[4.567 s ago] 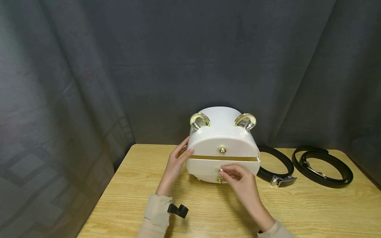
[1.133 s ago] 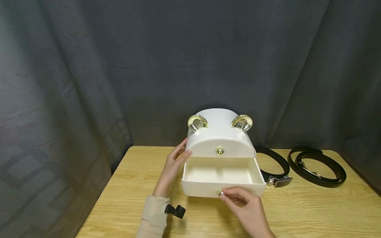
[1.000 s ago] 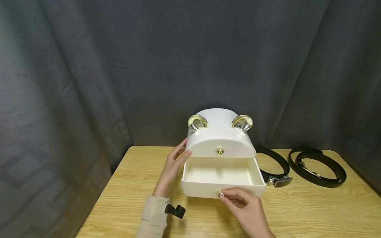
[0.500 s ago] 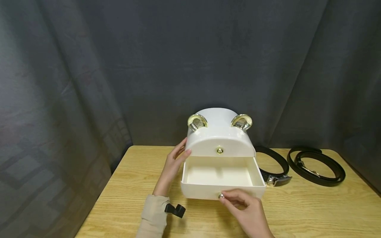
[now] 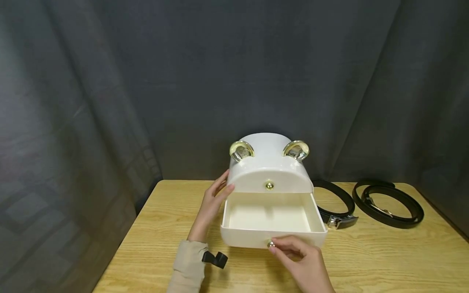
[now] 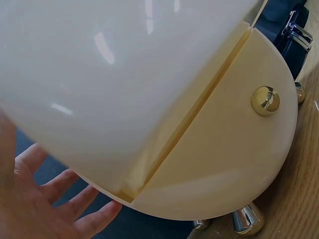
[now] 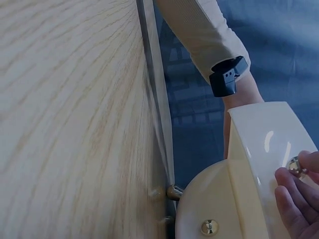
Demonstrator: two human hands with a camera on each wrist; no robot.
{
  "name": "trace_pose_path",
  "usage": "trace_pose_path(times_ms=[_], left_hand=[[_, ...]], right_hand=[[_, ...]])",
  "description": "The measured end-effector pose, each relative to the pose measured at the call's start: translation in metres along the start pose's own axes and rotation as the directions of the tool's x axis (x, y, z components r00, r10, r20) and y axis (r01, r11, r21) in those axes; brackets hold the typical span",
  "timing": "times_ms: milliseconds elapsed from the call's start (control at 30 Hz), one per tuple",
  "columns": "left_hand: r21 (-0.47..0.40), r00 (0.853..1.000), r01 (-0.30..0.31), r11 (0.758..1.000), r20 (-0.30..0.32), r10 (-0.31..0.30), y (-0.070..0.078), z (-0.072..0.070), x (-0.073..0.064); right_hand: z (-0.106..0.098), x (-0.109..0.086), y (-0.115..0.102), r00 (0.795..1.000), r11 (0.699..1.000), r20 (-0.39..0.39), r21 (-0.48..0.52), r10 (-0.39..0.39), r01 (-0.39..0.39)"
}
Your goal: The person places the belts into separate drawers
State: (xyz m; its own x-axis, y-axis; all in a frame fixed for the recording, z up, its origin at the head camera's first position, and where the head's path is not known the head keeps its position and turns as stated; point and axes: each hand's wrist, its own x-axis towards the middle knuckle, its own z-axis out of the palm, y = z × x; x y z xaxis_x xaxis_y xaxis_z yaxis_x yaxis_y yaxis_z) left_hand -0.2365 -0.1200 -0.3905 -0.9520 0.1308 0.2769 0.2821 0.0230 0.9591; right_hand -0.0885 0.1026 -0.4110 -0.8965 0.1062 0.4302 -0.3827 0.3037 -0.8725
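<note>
A white domed drawer box [image 5: 269,165] with two gold ears stands on the table. Its middle drawer [image 5: 242,236] is pulled well out, showing a cream interior with nothing in it. My right hand [image 5: 304,262] pinches the gold knob [image 5: 270,244] of that drawer between thumb and fingers, as the right wrist view also shows at the knob [image 7: 294,165]. Against the box's left side rests my left hand [image 5: 212,199], fingers extended along the side and thumb at the front edge. Below the pulled drawer, a closed lower drawer [image 6: 219,144] shows in the left wrist view.
Two coiled black belts lie to the right of the box: the nearer belt [image 5: 346,203] has a silver buckle, and the farther belt [image 5: 403,221] sits near the table's right edge. A dark grey curtain [image 5: 256,73] hangs behind the wooden table [image 5: 154,252].
From a narrow gap several seconds ago, the middle drawer has slid far out toward me with my right hand on its knob. Over the last second it edges out slightly more. My left hand stays.
</note>
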Motion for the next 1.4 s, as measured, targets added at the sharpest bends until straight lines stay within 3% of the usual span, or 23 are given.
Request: trace_pose_path(times_ms=[433,633,867,1000,1400], left_hand=[[-0.004,1.0,-0.003,1.0,-0.007,0.003,0.0015,-0.0008,-0.0012],[-0.006,1.0,-0.004,1.0,-0.007,0.004,0.0011,-0.0009,-0.0007],[0.002,1.0,0.01,1.0,-0.007,-0.01,0.0006,-0.0017,-0.0022],[0.002,1.0,0.009,1.0,-0.004,-0.009,-0.0001,-0.0016,-0.0018],[-0.002,1.0,0.003,1.0,0.003,-0.003,0.0013,-0.0004,0.0002]], right_hand=[[0.0002,-0.0015,-0.0036,1.0,1.0,0.004,-0.013,0.004,-0.004],[-0.0009,-0.0005,-0.001,0.998,0.997,0.017,-0.028,-0.067,0.067],[-0.0003,-0.0012,-0.0032,1.0,1.0,0.018,-0.025,0.008,-0.008],[-0.0005,-0.0022,-0.0027,1.0,0.999,0.01,-0.039,0.013,-0.012],[-0.0087,-0.0026,-0.0039,0.996,0.994,0.051,-0.081,-0.068,0.072]])
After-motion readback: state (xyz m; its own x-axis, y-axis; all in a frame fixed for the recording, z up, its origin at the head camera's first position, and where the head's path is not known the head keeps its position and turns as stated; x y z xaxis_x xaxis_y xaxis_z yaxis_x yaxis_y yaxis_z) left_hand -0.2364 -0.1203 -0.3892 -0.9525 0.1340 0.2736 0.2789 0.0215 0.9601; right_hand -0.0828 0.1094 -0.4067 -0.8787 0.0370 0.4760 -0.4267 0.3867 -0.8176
